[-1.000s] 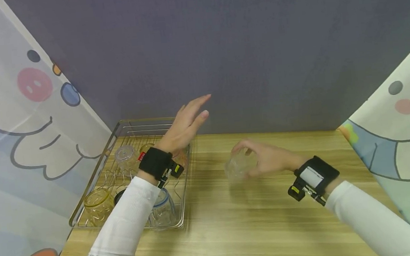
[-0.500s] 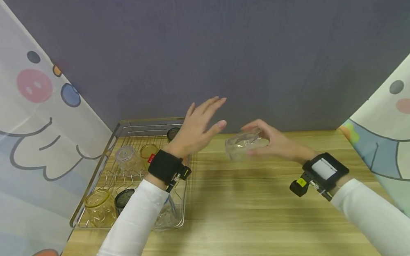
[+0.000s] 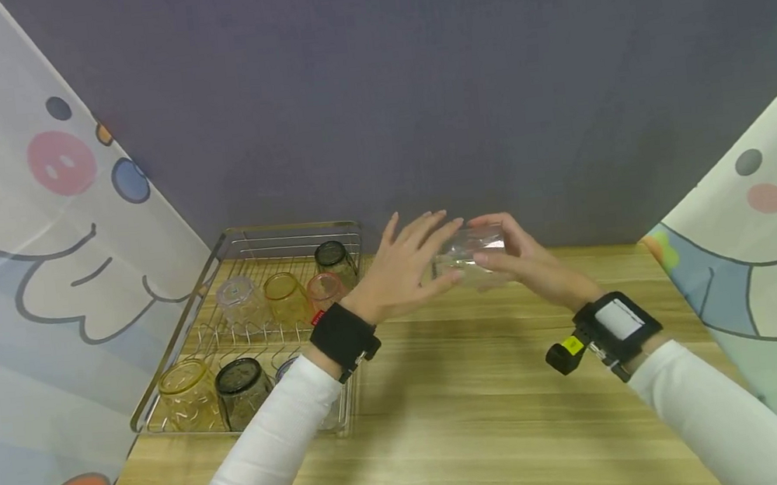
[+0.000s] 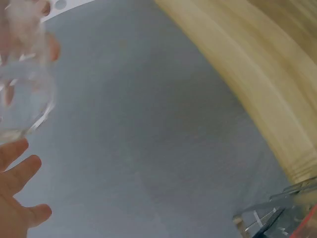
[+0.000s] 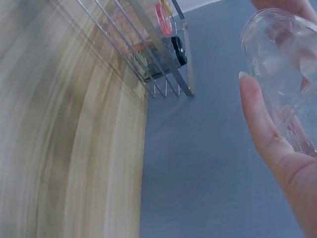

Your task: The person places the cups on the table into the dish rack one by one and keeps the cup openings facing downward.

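A clear glass (image 3: 469, 260) is held on its side above the far part of the wooden table (image 3: 483, 421). My right hand (image 3: 524, 264) grips it, fingers over the top and thumb (image 5: 262, 124) along its side. My left hand (image 3: 412, 264) is at the glass's left end with straight, spread fingers, touching it or a hair away. In the left wrist view the glass (image 4: 22, 94) hangs just above my fingers (image 4: 15, 198). The right wrist view shows the glass (image 5: 282, 74) close up against the grey wall.
A wire dish rack (image 3: 234, 242) stands at the table's left rear, holding several upturned glasses: a clear one (image 3: 239, 300), a yellow one (image 3: 284, 295), a pink one (image 3: 325, 289), dark ones (image 3: 334, 259). Cartoon-printed curtains flank both sides.
My right hand has lifted the glass up and toward the back wall. My left hand has swung right from over the rack to meet the glass.
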`<control>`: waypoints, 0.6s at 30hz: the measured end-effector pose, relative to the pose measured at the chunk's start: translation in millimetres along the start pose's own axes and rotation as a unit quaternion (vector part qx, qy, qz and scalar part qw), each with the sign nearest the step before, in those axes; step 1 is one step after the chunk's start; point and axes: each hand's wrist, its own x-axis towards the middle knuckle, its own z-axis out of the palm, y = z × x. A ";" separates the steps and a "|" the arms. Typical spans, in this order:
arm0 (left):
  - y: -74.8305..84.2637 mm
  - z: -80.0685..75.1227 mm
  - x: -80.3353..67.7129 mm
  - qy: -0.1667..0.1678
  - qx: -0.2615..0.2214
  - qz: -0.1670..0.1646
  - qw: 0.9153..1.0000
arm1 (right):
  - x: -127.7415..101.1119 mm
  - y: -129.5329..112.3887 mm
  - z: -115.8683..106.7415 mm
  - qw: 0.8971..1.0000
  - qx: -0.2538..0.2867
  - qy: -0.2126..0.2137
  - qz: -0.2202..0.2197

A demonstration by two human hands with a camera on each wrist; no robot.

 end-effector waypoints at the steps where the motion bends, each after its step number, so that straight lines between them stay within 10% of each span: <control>1: 0.3 3.0 -0.6 0.002 0.001 0.000 1.000 | 0.1 -0.1 1.4 1.000 0.008 -0.005 -0.001; 6: 3.2 15.1 -2.7 0.041 -0.032 -0.003 0.999 | -0.3 -0.6 6.5 1.000 0.028 -0.013 0.001; 10: 7.8 24.0 -3.1 0.098 -0.150 -0.016 0.984 | 0.7 -2.2 9.6 0.999 0.042 -0.009 -0.002; 13: 14.3 29.9 -2.6 0.148 -0.273 -0.044 0.950 | 3.2 -2.8 13.2 0.999 0.051 -0.005 -0.005; 18: 28.1 34.4 -0.9 0.194 -0.434 -0.137 0.869 | 7.1 -2.0 20.4 0.998 0.055 0.004 0.003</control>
